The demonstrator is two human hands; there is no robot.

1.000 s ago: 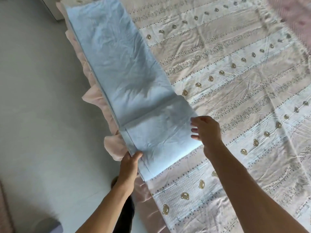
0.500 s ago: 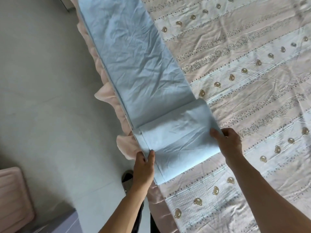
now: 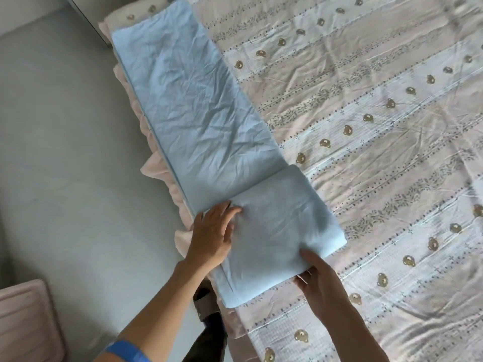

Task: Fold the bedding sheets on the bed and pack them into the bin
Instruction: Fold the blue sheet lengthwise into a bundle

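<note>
A light blue sheet [image 3: 193, 105], folded into a long strip, lies along the left edge of the bed [image 3: 379, 142]. Its near end is folded over into a thicker pad [image 3: 282, 223]. My left hand [image 3: 213, 237] lies flat on the pad's left part, fingers spread and pressing down. My right hand [image 3: 317, 279] is at the pad's near edge, thumb on top and fingers tucked under the fold, pinching it. A pink bin [image 3: 24, 322] shows only in part at the lower left, on the floor.
The bed wears a pink and white striped cover with small bears and a pink frill [image 3: 154, 168] down its left side. Grey floor [image 3: 65, 152] runs left of the bed. My foot [image 3: 206, 303] stands close to the bed edge.
The near end of the blue strip has been folded over once more, away from me. My left hand went from gripping the edge to pressing on top. My right hand moved to the near edge.
</note>
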